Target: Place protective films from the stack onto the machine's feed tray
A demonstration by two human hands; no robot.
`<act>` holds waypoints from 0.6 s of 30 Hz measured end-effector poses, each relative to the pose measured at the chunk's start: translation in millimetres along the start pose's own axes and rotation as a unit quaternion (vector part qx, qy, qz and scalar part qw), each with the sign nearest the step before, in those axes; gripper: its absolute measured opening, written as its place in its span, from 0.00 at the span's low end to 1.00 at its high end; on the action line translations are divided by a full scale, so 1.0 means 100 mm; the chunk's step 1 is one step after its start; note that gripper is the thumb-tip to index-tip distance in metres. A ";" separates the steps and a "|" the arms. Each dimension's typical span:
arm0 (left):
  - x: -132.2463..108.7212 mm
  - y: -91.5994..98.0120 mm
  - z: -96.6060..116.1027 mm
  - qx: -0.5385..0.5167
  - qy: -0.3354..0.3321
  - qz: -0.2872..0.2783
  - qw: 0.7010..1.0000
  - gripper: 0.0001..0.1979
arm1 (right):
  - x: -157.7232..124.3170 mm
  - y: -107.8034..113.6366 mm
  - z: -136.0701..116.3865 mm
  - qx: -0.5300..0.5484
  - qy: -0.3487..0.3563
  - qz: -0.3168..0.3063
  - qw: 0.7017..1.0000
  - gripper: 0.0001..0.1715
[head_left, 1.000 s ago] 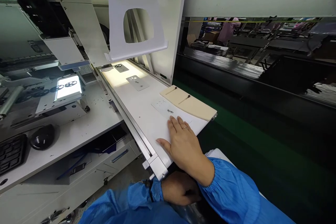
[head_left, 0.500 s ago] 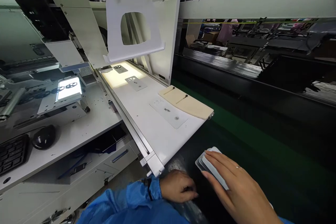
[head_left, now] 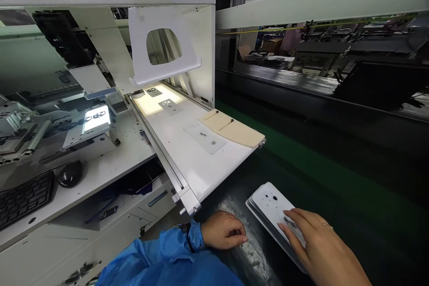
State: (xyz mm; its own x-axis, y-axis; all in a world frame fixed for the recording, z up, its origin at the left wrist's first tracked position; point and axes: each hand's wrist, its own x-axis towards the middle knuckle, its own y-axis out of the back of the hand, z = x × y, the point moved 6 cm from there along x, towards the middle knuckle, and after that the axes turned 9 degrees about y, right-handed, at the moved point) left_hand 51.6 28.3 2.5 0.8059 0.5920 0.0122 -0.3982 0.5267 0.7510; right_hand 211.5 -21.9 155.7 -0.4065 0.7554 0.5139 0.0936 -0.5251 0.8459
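Observation:
My right hand point(head_left: 321, 246) lies flat with fingers stretched out on top of a stack of thin white plates point(head_left: 268, 203) on the dark surface at the lower right. My left hand point(head_left: 223, 236), in a blue sleeve, rests loosely curled on the same dark surface just below the end of the white conveyor point(head_left: 201, 170); nothing shows in it. One white plate point(head_left: 204, 137) lies on the conveyor beside a beige pad point(head_left: 233, 128). Two more plates point(head_left: 170, 106) lie farther up under the lit hood.
A white hinged cover with a cut-out point(head_left: 164, 47) hangs over the conveyor. To the left stand a lit inspection stage point(head_left: 95, 118), a black mouse point(head_left: 69, 173) and a keyboard point(head_left: 23, 199). A green belt point(head_left: 318, 165) runs along the right.
My right hand left the plate on the conveyor, drew back to the stack and now presses on its top plate. The plate has travelled up the belt. My view tilted slightly.

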 end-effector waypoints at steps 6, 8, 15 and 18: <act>-0.01 0.00 0.01 0.003 -0.001 0.010 1.000 0.09 | -0.20 -0.26 -0.03 -0.072 0.017 -0.039 0.996 0.33; -0.01 0.00 0.01 0.003 -0.002 0.008 1.000 0.10 | -0.27 -0.35 -0.03 -0.081 0.015 -0.055 0.995 0.29; -0.01 0.00 0.01 0.007 -0.011 0.003 1.000 0.09 | -0.40 -0.55 0.06 -0.050 -0.015 -0.120 0.991 0.25; -0.01 -0.01 0.00 0.008 -0.011 0.002 1.000 0.09 | -0.42 -0.58 0.09 -0.031 -0.029 -0.148 0.988 0.26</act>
State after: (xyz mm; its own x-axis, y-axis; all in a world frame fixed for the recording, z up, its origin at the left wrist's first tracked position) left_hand 51.6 27.4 2.1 0.8135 0.5809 0.0291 -0.3948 0.5149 0.7609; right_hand 231.2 -19.8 86.0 -0.3551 0.8995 0.2546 -0.0771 -0.2996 0.9509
